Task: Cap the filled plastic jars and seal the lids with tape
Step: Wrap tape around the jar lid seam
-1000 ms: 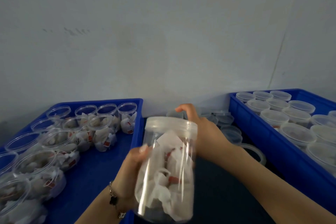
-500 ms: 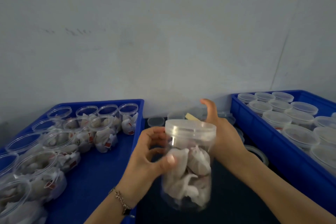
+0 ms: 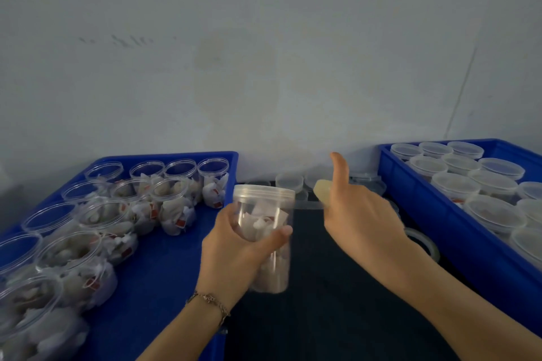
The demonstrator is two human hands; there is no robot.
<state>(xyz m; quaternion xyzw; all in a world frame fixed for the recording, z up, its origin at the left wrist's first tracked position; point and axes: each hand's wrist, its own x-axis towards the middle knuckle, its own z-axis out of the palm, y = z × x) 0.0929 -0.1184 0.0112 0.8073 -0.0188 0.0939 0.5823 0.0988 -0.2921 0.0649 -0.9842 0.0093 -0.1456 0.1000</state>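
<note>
My left hand [image 3: 234, 246] grips a clear plastic jar [image 3: 271, 267] filled with white sachets, upright over the dark table. A clear lid [image 3: 263, 193] sits on the jar. My right hand [image 3: 360, 217] is just right of the lid, thumb pointing up, holding a yellowish tape roll [image 3: 320, 192]. A clear strip of tape [image 3: 308, 204] stretches from the lid's side to that hand. The fingers under the roll are hidden.
A blue tray [image 3: 164, 258] on the left holds several open filled jars. A blue crate [image 3: 440, 223] on the right holds several capped jars. Loose lids [image 3: 289, 180] lie at the back by the wall. A second tape roll [image 3: 423, 239] lies by the crate.
The jar went from tilted to upright, and my left hand's grip moved up its side. My right hand came off the lid and moved right, drawing out a strip of tape.
</note>
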